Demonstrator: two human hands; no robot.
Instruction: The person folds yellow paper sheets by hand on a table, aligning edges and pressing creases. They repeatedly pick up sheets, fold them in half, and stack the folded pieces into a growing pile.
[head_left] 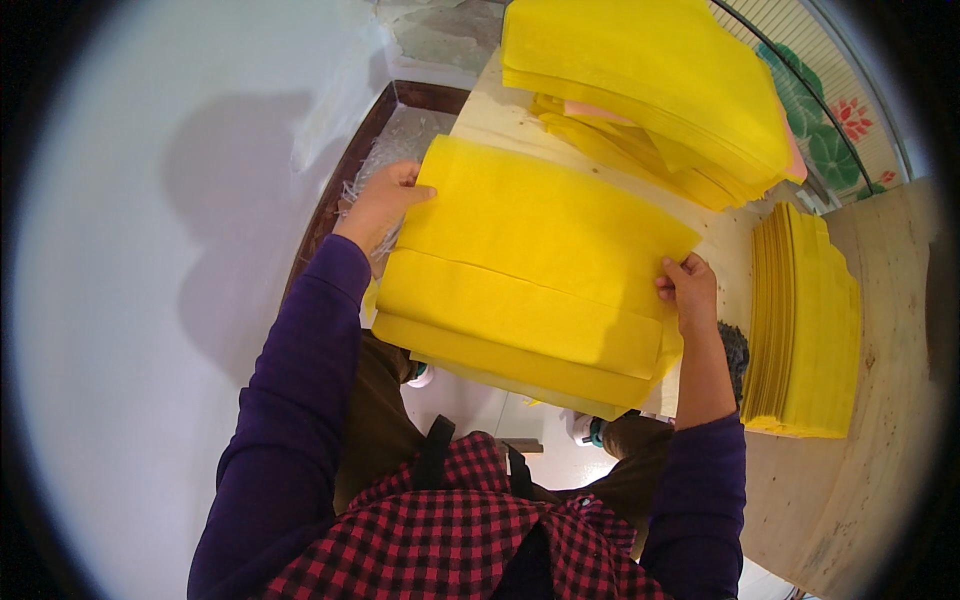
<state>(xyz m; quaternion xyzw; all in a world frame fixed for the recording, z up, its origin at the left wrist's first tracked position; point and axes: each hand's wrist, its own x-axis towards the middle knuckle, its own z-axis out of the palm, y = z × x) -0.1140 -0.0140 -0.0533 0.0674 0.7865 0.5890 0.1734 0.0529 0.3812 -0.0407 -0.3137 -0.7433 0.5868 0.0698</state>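
Note:
In front of me lies a wide yellow sheet point(530, 235), thin and cloth-like, with a crease running across it and layered yellow edges hanging toward my lap. My left hand point(385, 203) pinches its left edge between thumb and fingers. At the right edge my right hand point(688, 285) pinches the sheet near its far right corner. Beneath it, more yellow layers point(480, 350) show at the near side; how many lie there is hidden. The sheet rests over the pale wooden table's edge.
A tall pile of yellow sheets point(650, 70), with some pink between, stands at the far side of the wooden table point(480, 120). To the right is a neat stack of folded yellow pieces point(805, 325). Clear plastic scraps point(400, 140) lie left, beside the white wall point(150, 300).

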